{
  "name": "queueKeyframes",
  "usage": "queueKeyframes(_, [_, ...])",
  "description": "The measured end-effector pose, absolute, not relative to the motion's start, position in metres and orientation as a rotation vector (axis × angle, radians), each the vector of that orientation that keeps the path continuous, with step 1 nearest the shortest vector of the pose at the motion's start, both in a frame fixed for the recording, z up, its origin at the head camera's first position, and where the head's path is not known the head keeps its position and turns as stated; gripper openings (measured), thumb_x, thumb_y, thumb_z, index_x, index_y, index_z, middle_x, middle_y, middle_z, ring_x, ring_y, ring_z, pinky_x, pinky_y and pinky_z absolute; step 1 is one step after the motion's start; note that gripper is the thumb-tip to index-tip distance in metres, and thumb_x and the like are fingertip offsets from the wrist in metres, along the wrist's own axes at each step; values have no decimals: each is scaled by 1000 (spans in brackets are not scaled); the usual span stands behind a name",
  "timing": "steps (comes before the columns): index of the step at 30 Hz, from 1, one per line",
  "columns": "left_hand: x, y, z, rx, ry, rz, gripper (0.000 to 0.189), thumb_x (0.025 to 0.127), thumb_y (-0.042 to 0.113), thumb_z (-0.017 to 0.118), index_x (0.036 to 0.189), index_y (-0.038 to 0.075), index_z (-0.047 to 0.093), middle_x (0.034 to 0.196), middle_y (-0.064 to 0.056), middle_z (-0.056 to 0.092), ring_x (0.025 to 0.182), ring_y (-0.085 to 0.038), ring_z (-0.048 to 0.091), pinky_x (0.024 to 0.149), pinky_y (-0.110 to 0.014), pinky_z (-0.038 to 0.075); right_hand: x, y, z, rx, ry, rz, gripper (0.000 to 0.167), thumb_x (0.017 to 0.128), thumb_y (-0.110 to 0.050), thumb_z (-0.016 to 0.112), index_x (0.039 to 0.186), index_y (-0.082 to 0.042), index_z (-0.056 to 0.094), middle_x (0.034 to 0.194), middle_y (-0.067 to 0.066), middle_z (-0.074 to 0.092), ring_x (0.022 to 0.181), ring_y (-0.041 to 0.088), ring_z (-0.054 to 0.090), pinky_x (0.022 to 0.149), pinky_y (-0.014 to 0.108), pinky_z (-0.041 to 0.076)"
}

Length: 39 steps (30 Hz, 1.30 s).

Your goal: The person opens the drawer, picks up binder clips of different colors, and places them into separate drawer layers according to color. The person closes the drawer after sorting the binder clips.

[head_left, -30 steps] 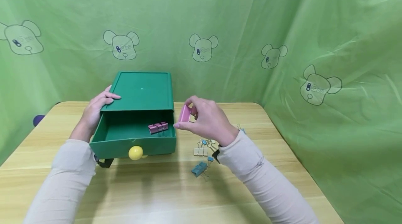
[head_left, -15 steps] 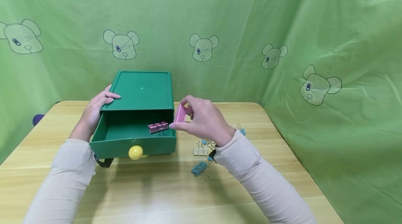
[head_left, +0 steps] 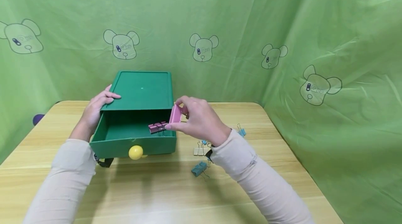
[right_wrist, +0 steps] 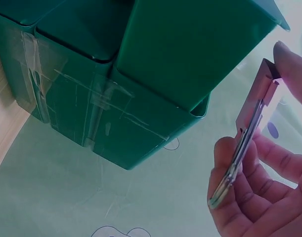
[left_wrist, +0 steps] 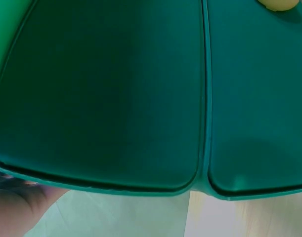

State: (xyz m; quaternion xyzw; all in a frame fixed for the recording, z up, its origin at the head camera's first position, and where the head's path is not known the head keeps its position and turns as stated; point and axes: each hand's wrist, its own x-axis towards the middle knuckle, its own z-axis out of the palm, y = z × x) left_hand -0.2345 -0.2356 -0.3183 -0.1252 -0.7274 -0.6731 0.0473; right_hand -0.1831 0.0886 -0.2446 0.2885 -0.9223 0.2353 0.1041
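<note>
Left hand (head_left: 94,110), center-left of frame: fingers loosely straight, resting on the upper-left edge of the green cabinet (head_left: 141,91). Right hand (head_left: 201,117), mid-frame: thumb and fingers pinching the pink clip (head_left: 176,113), which we see in front of the right edge of the open drawer (head_left: 110,149). Purple clip (head_left: 155,127) sits inside, drawer's right side. Versus 1.0 s ago: right hand and pink clip shifted left; left hand and drawer unchanged.
</note>
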Motion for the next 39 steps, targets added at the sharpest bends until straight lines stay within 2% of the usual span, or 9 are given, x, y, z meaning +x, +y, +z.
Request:
queueKeyframes(21, [-236,-235,-320,-373,-2223,-2052,38,102,16,34,97,31,69,163,-2,0,146,-31,-10,111,-60,-7,-186,80,-248,913,-2796,736,61,73,-30,87,122,-7,58,94,0,60,82,13,55,64,19,50])
queueKeyframes(32, [-236,-236,-319,-399,-2197,-2056,39,101,14,35,95,31,70,163,-3,2,146,-30,-8,112,-57,-7,-187,76,-249,1004,-2735,695,61,72,-34,86,120,-7,59,84,1,61,71,13,53,59,20,46])
queueKeyframes(39, [-236,-235,-319,-405,-2192,-2054,39,101,13,35,95,31,70,163,-4,2,146,-30,-9,112,-56,-7,-186,72,-249,1031,-2738,692,55,76,-28,85,119,-5,59,88,2,65,75,14,59,66,21,50])
